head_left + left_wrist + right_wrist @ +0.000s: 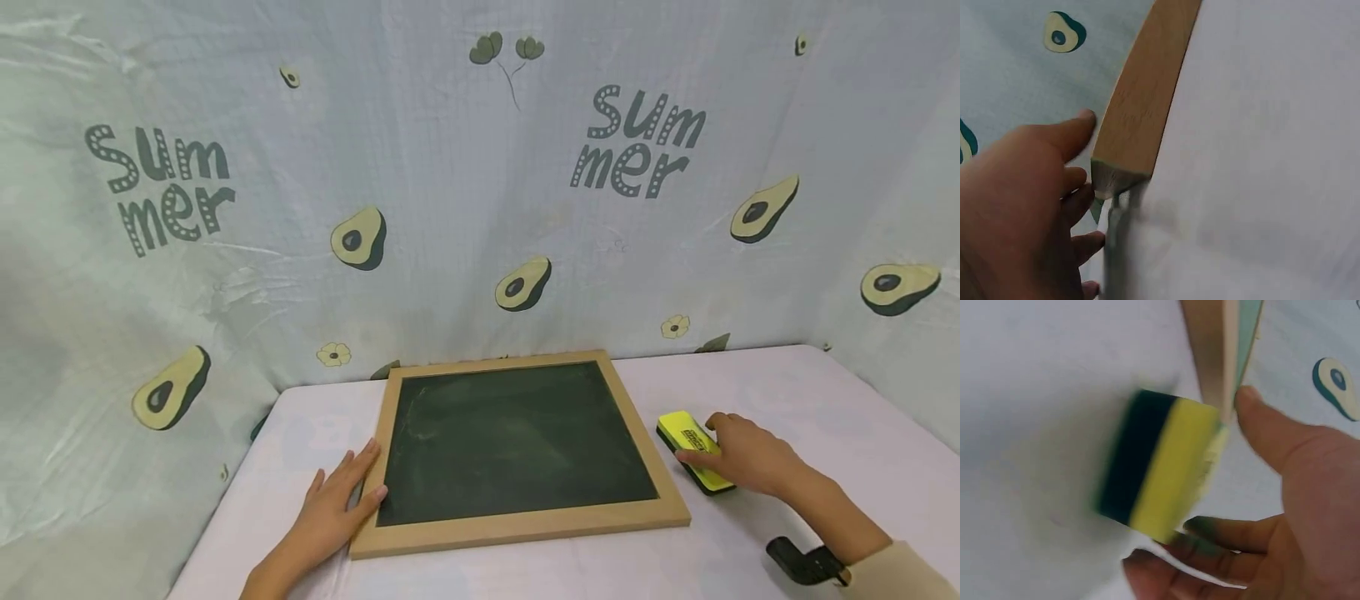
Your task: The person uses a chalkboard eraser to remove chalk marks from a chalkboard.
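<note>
A small chalkboard (517, 433) with a light wooden frame (525, 533) lies on the table. My left hand (326, 517) rests along the frame's left side, fingers spread, fingertips on the wood. In the left wrist view, the left hand (1029, 200) sits beside the wooden edge (1141, 94). Right of the board lies a yellow eraser (686, 433) with a dark felt underside. Over it reaches my right hand (757, 458), thumb and fingers spread around its near end. The right wrist view has the eraser (1169, 469), blurred, between the thumb and fingers of the right hand (1297, 519).
A pale pink cloth (787, 400) covers the table. Behind and at both sides hang light fabric walls (442, 167) printed with avocados and lettering. On the right wrist is a black strap or mount (806, 562), next to a beige sleeve (896, 575).
</note>
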A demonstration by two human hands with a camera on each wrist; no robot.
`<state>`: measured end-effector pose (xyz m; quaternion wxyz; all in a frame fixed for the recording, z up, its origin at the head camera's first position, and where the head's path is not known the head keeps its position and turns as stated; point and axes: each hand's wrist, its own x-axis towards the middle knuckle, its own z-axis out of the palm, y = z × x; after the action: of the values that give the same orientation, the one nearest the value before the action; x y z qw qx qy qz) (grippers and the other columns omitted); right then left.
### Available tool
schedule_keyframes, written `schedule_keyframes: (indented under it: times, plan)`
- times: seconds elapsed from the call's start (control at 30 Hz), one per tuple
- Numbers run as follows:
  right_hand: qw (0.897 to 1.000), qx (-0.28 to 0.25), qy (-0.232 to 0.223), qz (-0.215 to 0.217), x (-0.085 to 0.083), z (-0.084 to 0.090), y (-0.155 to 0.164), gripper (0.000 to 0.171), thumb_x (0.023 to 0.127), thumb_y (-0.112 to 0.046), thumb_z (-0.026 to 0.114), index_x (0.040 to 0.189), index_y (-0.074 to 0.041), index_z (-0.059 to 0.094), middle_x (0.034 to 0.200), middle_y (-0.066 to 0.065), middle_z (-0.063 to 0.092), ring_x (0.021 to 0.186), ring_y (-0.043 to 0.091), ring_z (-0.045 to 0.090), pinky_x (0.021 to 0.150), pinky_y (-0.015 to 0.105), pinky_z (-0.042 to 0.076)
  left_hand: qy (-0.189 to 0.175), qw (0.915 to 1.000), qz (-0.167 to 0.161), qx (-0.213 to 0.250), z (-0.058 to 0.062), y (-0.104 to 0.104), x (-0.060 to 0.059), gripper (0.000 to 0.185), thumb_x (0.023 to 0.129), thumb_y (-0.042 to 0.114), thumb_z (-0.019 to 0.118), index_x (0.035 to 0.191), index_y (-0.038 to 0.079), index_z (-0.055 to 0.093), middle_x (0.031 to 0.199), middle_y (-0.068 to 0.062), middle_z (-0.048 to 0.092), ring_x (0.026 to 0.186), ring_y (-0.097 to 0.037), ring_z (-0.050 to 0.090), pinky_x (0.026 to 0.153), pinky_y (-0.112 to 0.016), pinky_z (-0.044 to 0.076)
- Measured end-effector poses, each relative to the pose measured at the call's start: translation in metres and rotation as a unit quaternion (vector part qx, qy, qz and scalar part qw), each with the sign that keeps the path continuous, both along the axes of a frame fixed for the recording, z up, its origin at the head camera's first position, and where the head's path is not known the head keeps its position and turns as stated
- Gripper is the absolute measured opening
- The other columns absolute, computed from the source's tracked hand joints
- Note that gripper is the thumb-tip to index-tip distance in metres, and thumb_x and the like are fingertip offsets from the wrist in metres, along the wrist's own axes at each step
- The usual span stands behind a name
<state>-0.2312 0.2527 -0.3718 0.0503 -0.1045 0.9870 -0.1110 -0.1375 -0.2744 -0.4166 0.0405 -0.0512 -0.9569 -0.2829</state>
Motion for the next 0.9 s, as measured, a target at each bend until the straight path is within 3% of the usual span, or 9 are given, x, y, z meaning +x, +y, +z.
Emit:
schedule_keyframes:
  times: [0.07,0.13,0.23,0.33,0.4,0.53,0.9]
  plan:
    - [1.000,0.009,0.014,0.012,0.001,0.008,-0.002,0.091,0.082,-0.064,0.061,0.118,0.019,0.050,0.106,0.033,0.056,0.090,0.040,0.059,0.067,0.054,0.051,-0.023,0.9996,0.012,-0.007,0.011,0.000,-0.001,0.070,0.096,0.047,0.051,0.151,0.009,0.028,0.150,-0.021,0.032,0.136,-0.047,0.023,0.102,-0.071,0.011]
    - [0.999,0.006,0.044,0.031,0.001,0.018,-0.005,0.088,0.085,-0.062,0.058,0.123,0.017,0.049,0.114,0.036,0.052,0.100,0.049,0.055,0.073,0.060,0.049,-0.017,0.9993,0.021,-0.026,0.026,-0.001,-0.002,0.071,0.096,0.048,0.050,0.151,0.009,0.028,0.148,-0.024,0.033,0.133,-0.052,0.024,0.098,-0.075,0.015]
    - [0.993,-0.007,0.097,0.063,0.000,0.035,-0.008,0.085,0.089,-0.058,0.056,0.136,0.011,0.042,0.131,0.036,0.042,0.117,0.054,0.042,0.084,0.068,0.040,0.034,0.9941,0.031,-0.098,0.046,-0.006,-0.007,0.075,0.093,0.054,0.052,0.151,0.012,0.030,0.150,-0.022,0.032,0.130,-0.060,0.020,0.092,-0.080,0.015]
    - [0.988,-0.004,0.128,0.091,-0.002,0.049,-0.012,0.086,0.090,-0.059,0.054,0.148,0.001,0.029,0.147,0.031,0.027,0.133,0.054,0.021,0.094,0.075,0.023,0.080,0.9811,0.033,-0.173,0.063,-0.015,-0.012,0.080,0.090,0.060,0.052,0.152,0.016,0.028,0.154,-0.018,0.025,0.130,-0.064,0.011,0.088,-0.084,0.009]
    - [0.986,0.006,0.134,0.098,-0.003,0.055,-0.015,0.088,0.090,-0.060,0.053,0.153,-0.006,0.021,0.153,0.028,0.019,0.138,0.052,0.011,0.094,0.077,0.015,0.093,0.9735,0.032,-0.207,0.071,-0.019,-0.014,0.083,0.088,0.065,0.050,0.153,0.018,0.026,0.155,-0.018,0.021,0.131,-0.064,0.006,0.087,-0.085,0.006]
    - [0.987,0.015,0.125,0.096,-0.005,0.063,-0.021,0.090,0.091,-0.062,0.049,0.155,-0.011,0.011,0.156,0.024,0.010,0.140,0.048,0.001,0.094,0.079,0.010,0.097,0.9688,0.027,-0.226,0.077,-0.023,-0.016,0.088,0.088,0.067,0.047,0.155,0.020,0.017,0.157,-0.016,0.015,0.132,-0.063,0.000,0.085,-0.085,0.002]
    - [0.989,0.020,0.114,0.093,-0.005,0.065,-0.026,0.091,0.091,-0.064,0.047,0.155,-0.010,0.011,0.156,0.024,0.010,0.139,0.051,0.003,0.093,0.079,0.010,0.101,0.9722,0.019,-0.211,0.070,-0.019,-0.015,0.088,0.088,0.066,0.048,0.156,0.024,0.009,0.159,-0.010,0.010,0.133,-0.061,-0.004,0.083,-0.086,-0.001]
